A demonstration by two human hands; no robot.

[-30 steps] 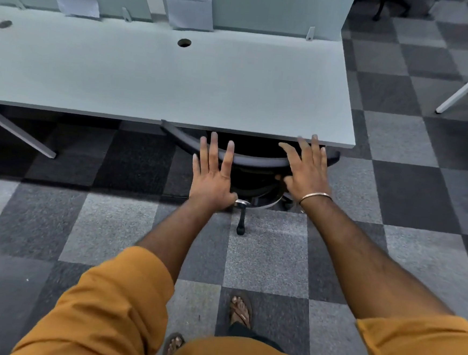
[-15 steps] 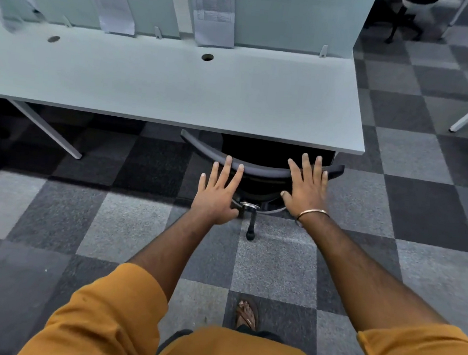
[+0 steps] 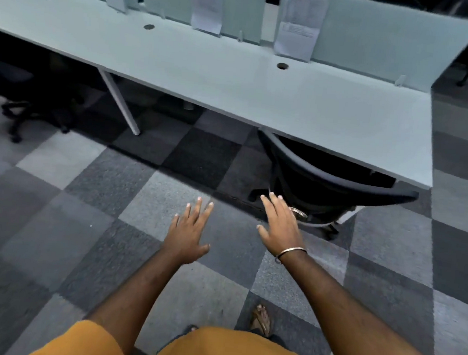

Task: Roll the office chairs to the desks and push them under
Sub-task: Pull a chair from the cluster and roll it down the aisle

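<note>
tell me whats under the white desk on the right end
A black office chair is pushed under the white desk, its backrest protruding from the edge. The desktop covers its seat; part of its base shows below.

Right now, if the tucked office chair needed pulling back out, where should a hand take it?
Grip the curved top rail of the office chair backrest, coming from the aisle side. It alone juts past the desk edge; the seat is hidden beneath.

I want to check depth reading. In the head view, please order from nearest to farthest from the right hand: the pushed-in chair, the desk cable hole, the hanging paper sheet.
1. pushed-in chair, just ahead
2. cable hole, on the desktop
3. paper sheet, on the divider behind
</note>
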